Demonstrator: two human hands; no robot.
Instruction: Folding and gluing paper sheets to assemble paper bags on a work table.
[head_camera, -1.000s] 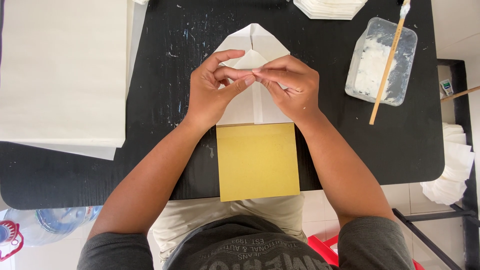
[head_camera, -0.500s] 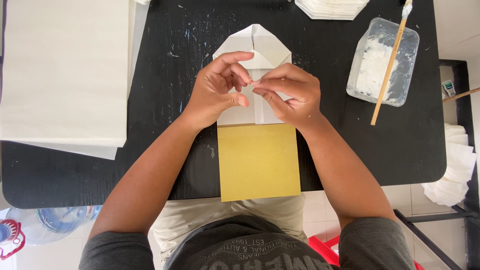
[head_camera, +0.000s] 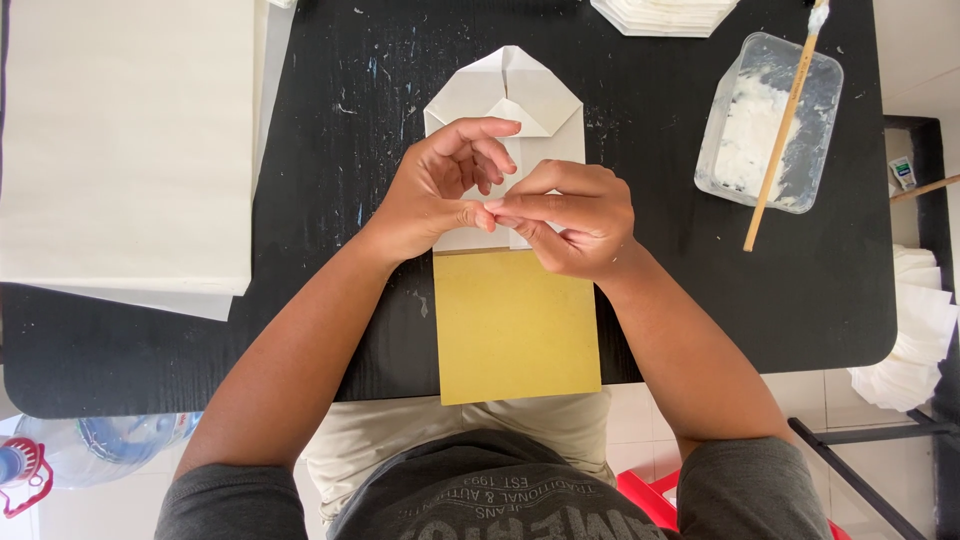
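Left hand (head_camera: 440, 195) curled since, hiding folded paper (head_camera: 510, 95).

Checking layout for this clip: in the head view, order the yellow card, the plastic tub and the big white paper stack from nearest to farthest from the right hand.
From the right hand:
1. Yellow card, just below it.
2. Plastic tub, up and to its right.
3. White paper stack, far left.

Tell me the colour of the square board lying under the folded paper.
Mustard yellow: the square board, seen in the head view, lies on the black table.
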